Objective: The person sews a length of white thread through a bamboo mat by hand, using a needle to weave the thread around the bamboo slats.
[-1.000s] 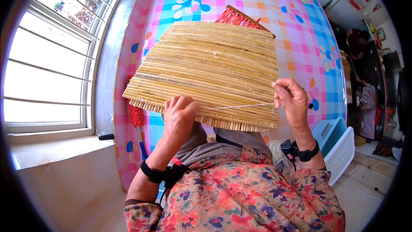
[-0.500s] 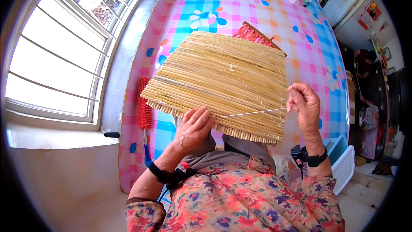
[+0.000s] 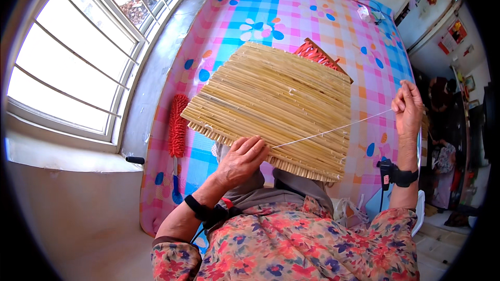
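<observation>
A mat of pale straw-coloured stalks [image 3: 281, 99], sewn side by side in layers, lies tilted over my lap and the bed. My left hand [image 3: 241, 160] grips its near edge, fingers on top and thumb hidden. Out to the right, clear of the mat, my right hand [image 3: 408, 105] is raised with its fingers pinched on a white thread [image 3: 333, 130]. The thread runs taut from beside my left fingertips across the mat to the right hand. Whether a needle is in those fingers is too small to tell.
A checked, flowered sheet [image 3: 312, 15] covers the bed. Beyond the mat pokes a wooden-edged piece with red lacing [image 3: 317, 53]. A red bristly brush [image 3: 178, 125] lies left, near the barred window [image 3: 73, 67]. A white tub [image 3: 418, 213] stands at right; people appear farther back.
My right hand has moved right and upward, drawing out a longer stretch of thread. My left hand stays on the mat's near edge. The view has shifted slightly.
</observation>
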A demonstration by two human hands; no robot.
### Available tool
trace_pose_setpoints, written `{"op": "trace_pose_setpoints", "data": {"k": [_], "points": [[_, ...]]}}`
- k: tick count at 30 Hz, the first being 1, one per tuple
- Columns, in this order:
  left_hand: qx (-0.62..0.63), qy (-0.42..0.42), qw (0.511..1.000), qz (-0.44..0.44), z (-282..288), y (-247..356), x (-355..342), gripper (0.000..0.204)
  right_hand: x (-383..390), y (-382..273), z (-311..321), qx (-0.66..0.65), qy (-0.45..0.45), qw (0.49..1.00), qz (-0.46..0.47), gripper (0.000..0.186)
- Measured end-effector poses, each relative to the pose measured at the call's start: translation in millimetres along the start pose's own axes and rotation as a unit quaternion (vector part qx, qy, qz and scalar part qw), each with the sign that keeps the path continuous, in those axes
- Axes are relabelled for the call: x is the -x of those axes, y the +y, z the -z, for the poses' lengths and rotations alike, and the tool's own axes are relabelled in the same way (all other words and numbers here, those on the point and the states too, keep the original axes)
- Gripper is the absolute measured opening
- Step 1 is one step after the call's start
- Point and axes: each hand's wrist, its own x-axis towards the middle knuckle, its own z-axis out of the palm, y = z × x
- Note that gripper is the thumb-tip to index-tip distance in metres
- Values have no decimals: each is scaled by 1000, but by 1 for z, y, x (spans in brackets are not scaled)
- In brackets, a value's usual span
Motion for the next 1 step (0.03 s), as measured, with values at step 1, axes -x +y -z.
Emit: {"op": "trace_pose_setpoints", "data": {"k": [1], "points": [[-1, -1, 1000, 3, 1, -1, 3, 41, -3, -2, 5, 1, -12, 1000, 11, 14]]}}
